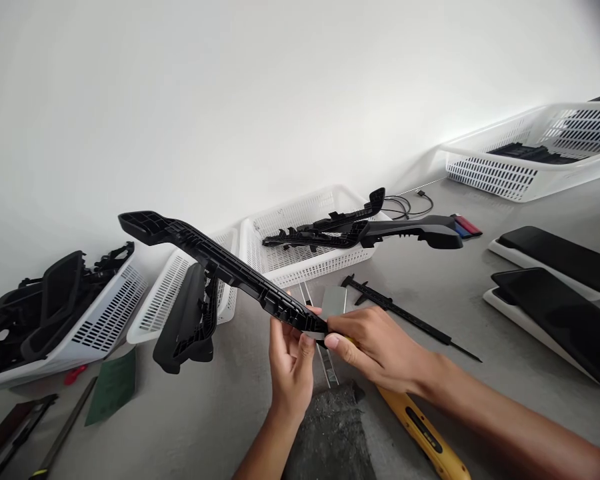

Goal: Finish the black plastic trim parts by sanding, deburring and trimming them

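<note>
A long black plastic trim piece (235, 270), ribbed on the side facing me, slants from upper left down to my hands. Around its lower end, my left hand (293, 367) is closed, with the thumb in front and fingers behind. My right hand (380, 343) is closed at the very tip of the same piece, thumb and index finger pressed together. A pale, shiny sliver (313, 335) shows between the two thumbs; I cannot make out what it is. Beneath the right hand, a yellow-handled tool (425, 433) lies on the bench, its upper end hidden.
Black calipers (400, 310) and a grey rectangular block (334, 300) lie beyond my hands. White baskets (305, 267) of black parts line the wall. Black-and-white panels (555, 307) rest at right. Green sheet (113, 387) and files (70, 427) lie at left. A dark worn pad (330, 437) is in front.
</note>
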A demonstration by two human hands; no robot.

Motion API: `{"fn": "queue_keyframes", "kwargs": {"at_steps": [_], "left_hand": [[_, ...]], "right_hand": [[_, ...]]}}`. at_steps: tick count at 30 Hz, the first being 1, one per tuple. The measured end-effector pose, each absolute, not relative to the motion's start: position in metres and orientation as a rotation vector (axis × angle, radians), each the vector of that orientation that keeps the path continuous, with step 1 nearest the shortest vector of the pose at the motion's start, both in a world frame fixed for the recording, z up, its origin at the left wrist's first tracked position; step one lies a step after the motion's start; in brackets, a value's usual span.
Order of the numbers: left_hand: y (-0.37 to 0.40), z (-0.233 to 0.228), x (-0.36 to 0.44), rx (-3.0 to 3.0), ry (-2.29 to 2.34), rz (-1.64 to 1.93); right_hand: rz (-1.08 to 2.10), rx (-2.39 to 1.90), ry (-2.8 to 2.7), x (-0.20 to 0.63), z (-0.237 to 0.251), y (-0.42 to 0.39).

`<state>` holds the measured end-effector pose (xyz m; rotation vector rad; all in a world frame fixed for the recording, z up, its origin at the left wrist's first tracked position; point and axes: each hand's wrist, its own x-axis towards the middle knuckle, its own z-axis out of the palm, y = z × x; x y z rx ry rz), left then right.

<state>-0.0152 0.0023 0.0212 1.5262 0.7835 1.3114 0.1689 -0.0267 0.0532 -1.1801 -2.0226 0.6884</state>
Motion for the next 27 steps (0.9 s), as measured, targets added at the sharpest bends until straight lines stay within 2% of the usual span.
{"fn": "queue_keyframes", "kwargs": {"at_steps": [27], "left_hand": [[-0.0014,0.0252,-0.0141,1.569,0.741,1.382]], "right_hand": [[0.720,-1.140,-2.011,0.1698,0.0587,-0.0291]]}}
